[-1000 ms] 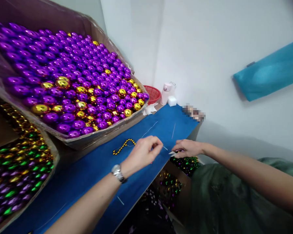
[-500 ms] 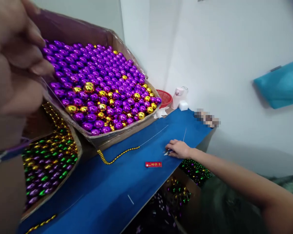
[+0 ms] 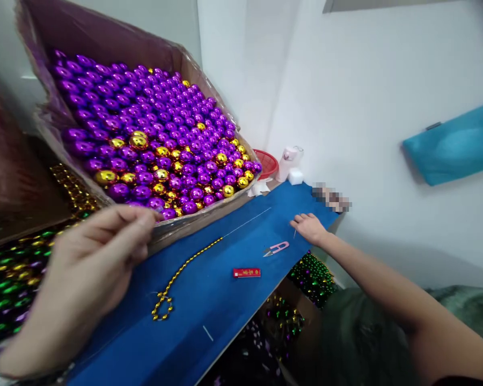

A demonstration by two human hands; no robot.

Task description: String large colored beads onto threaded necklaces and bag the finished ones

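Note:
My left hand (image 3: pixel 84 273) hovers low at the left beside the front edge of the cardboard box of purple and gold balls (image 3: pixel 153 145). Its thumb and fingers are pinched together, and what they hold is too fine to make out. A string of small gold beads (image 3: pixel 185 268) lies on the blue table (image 3: pixel 209 300), curled into a loop at its near end, with a pale thread running on toward the far right. My right hand (image 3: pixel 310 228) rests on the table's far edge with its fingertips closed on a thin needle (image 3: pixel 294 234). Pink thread snips (image 3: pixel 277 247) lie free just left of it.
A small red packet (image 3: pixel 246 272) lies near the table's front edge. A second box of green, gold and purple beads (image 3: pixel 20 268) sits at the left. More beads fill a box under the table (image 3: pixel 312 276). A red basket (image 3: pixel 268 161) and white items stand at the far corner.
My left hand came down from close to the camera to the box's front edge. The bead string slid toward me and curled. My right hand left the snips and moved to the needle.

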